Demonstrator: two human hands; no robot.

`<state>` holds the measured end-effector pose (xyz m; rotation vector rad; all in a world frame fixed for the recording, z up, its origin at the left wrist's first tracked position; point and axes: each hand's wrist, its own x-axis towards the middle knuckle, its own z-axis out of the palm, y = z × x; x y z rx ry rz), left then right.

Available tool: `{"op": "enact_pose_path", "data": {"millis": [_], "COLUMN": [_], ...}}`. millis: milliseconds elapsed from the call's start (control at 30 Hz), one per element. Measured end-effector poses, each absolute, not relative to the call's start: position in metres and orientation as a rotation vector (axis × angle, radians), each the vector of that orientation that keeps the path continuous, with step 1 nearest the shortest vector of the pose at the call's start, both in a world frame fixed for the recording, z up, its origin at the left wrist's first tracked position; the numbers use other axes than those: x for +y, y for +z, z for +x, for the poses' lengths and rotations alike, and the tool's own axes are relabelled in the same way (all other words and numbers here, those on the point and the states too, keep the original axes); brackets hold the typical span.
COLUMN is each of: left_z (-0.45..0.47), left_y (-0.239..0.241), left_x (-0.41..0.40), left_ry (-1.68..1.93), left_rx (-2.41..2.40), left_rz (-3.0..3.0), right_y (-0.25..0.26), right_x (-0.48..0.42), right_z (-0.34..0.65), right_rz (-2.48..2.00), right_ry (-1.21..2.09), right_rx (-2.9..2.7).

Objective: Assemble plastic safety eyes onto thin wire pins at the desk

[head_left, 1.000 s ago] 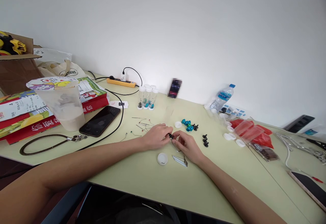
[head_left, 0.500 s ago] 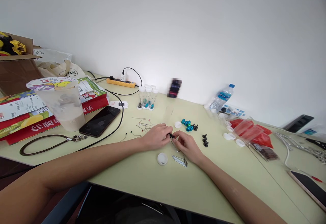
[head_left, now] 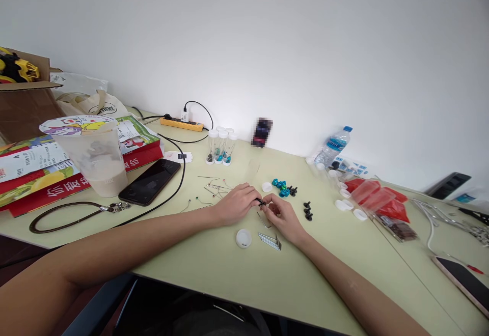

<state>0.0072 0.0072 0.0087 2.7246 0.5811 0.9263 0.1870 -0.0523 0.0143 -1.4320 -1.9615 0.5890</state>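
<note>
My left hand (head_left: 239,204) and my right hand (head_left: 281,216) meet above the middle of the table. Both sets of fingertips pinch a small black part (head_left: 261,202), mostly covered by them. A thin L-shaped metal key (head_left: 263,220) shows just under my right fingers; whether they touch it, I cannot tell. Nearer to me are a white round cap (head_left: 243,238) with tiny bits inside and a bundle of hex keys (head_left: 270,241). Several black knob-like pieces (head_left: 307,212) lie right of my right hand, with shiny blue pieces (head_left: 280,187) beyond it.
Thin metal pins (head_left: 214,189) lie scattered beyond my left forearm. Capped clear tubes (head_left: 220,147) stand near the wall. At left are a plastic cup (head_left: 101,165) and a phone (head_left: 150,182). A water bottle (head_left: 335,145) and red bags (head_left: 382,199) lie at right.
Both hands stay together at the same spot. The black part has turned slightly and shifted a little to the right between the fingertips.
</note>
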Motion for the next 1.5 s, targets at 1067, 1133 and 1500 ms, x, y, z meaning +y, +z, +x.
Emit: {"op": "enact_pose_path", "data": {"millis": [1067,1133,1500], "left_z": [0.0051,0.0047,0.0054], "left_y": [0.0078,0.0070,0.0025], "left_x": [0.0058,0.0058,0.0063], "left_ry": [0.737,0.753,0.848], "left_rx": [0.574,0.565,0.557], "left_rz": [2.554,2.556,2.612], "right_y": [0.0104,0.0102,0.0155], "right_x": [-0.0518,-0.0515,-0.0511], "right_z": [0.1875,0.1877,0.1866], "right_rz": [-1.453,-1.458,-1.470], "right_ry": [0.490,0.495,0.525], "right_rx": [-1.990,-1.989,-1.971]}}
